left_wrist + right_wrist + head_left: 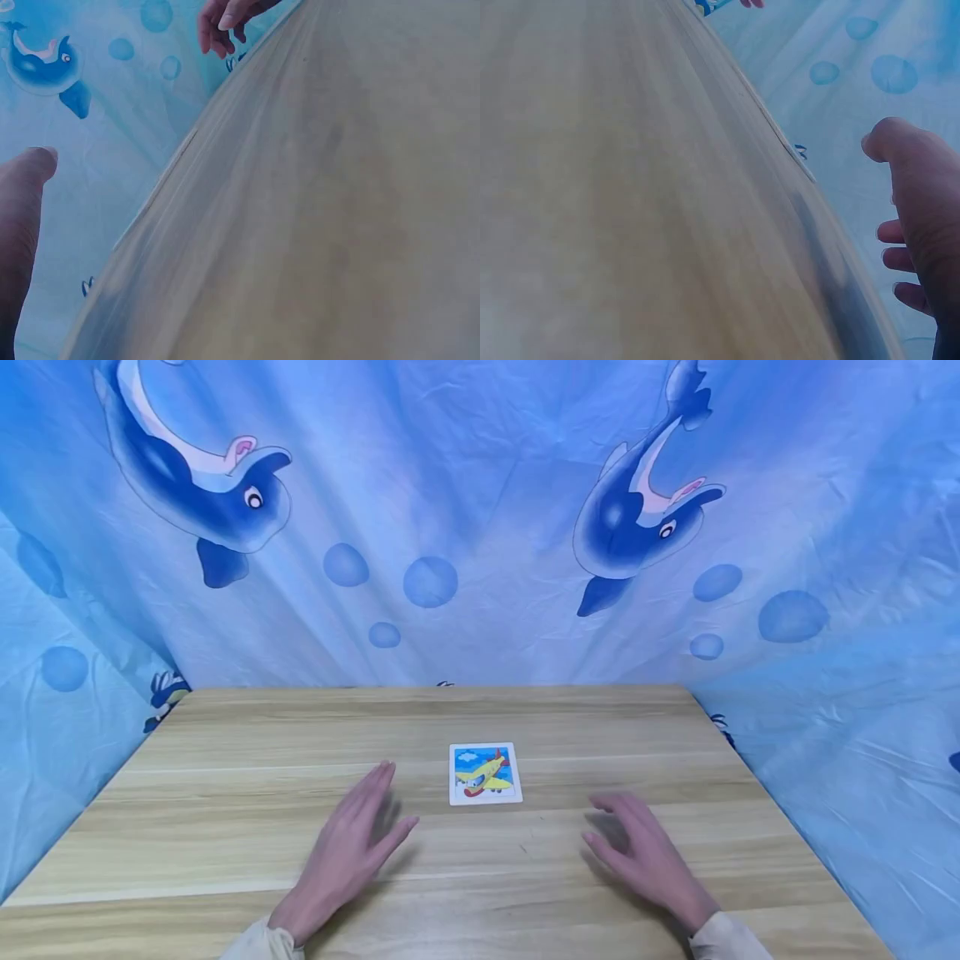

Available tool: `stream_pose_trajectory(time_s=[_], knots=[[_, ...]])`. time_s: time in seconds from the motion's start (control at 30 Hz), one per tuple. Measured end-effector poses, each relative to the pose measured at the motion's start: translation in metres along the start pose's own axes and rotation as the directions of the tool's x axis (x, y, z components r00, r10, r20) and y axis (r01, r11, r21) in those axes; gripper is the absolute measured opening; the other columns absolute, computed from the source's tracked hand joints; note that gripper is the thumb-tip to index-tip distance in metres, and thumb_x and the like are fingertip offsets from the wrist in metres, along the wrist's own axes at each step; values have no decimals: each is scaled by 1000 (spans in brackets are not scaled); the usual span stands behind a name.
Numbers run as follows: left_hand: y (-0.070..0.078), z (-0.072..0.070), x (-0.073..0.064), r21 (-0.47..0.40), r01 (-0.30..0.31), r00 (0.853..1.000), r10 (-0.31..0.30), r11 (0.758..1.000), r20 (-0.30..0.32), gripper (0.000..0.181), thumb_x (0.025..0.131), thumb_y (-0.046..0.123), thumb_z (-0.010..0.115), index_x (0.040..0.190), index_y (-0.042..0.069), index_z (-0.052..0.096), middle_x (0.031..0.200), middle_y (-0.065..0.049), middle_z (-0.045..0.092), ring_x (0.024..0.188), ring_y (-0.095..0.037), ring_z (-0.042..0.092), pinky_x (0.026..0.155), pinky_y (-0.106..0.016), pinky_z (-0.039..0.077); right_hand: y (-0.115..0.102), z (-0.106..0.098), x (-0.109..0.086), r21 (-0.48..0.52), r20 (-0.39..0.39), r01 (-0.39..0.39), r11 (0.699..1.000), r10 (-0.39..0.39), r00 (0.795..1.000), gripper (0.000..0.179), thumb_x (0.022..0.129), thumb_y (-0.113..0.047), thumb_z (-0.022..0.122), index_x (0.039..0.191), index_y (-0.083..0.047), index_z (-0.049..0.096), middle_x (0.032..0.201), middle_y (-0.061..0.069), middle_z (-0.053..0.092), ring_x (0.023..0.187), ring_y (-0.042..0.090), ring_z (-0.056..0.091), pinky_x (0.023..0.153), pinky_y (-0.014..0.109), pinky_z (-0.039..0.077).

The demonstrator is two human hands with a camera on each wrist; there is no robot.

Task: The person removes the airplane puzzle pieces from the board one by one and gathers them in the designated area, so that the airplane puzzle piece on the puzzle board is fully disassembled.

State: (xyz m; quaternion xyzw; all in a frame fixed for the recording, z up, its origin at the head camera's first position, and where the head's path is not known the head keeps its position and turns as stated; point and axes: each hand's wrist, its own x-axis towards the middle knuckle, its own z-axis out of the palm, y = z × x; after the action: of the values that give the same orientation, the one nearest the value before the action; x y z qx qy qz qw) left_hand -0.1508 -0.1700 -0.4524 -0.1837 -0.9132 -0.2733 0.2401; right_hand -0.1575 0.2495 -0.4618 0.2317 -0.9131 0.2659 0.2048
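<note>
A flat square picture puzzle with a white border lies on the wooden table, showing a yellow airplane on a blue sky. To its left, my left hand is held over the tabletop, fingers extended and thumb spread, holding nothing. On the other side, my right hand hovers with its fingers loosely bent, also holding nothing. Neither hand touches the puzzle. In the left wrist view the left thumb shows at the edge, and the right wrist view shows the right thumb and fingers.
The wood-grain table ends at a back edge before a blue curtain printed with dolphins and bubbles. The curtain also hangs along both sides of the table.
</note>
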Motion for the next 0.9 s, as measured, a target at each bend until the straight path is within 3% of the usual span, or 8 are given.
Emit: stream_pose_trajectory(time_s=[0.13,0.27,0.53,0.7,0.9], knots=[[0,6,7,-84,16,999,-20,996,-44,74,94,32,77,153,0,47,154,-21,49,137,-44,49,110,-62,40,1,7,8,29,4,-5,1000,5,1000,48,90,-24,82,131,-8,65,120,0,67,113,21,61,95,51,53],[-1,10,14,-141,57,997,-63,988,-39,72,94,31,79,151,0,49,151,-21,51,136,-43,51,110,-60,42,1,11,17,56,24,-16,998,15,1000,46,90,-24,81,130,-8,65,116,-1,69,111,21,62,95,52,52],[3,19,27,-219,107,993,-96,970,62,72,92,35,80,150,3,52,148,-18,55,135,-39,54,110,-56,43,-3,24,32,128,77,-101,987,92,993,45,93,-27,79,131,-8,66,119,1,70,115,25,62,102,54,49],[6,27,34,-213,107,991,-87,971,100,68,91,38,81,146,4,58,142,-15,61,131,-35,59,108,-53,46,-7,34,43,190,117,-145,971,124,985,45,94,-29,78,132,-9,65,120,2,69,114,22,64,100,49,51],[9,35,42,-198,106,986,-78,974,146,67,91,45,79,143,6,62,144,-11,61,133,-31,57,109,-51,46,-11,42,53,229,130,-134,964,106,986,43,94,-26,78,132,-10,65,120,1,69,113,21,64,99,48,52]])
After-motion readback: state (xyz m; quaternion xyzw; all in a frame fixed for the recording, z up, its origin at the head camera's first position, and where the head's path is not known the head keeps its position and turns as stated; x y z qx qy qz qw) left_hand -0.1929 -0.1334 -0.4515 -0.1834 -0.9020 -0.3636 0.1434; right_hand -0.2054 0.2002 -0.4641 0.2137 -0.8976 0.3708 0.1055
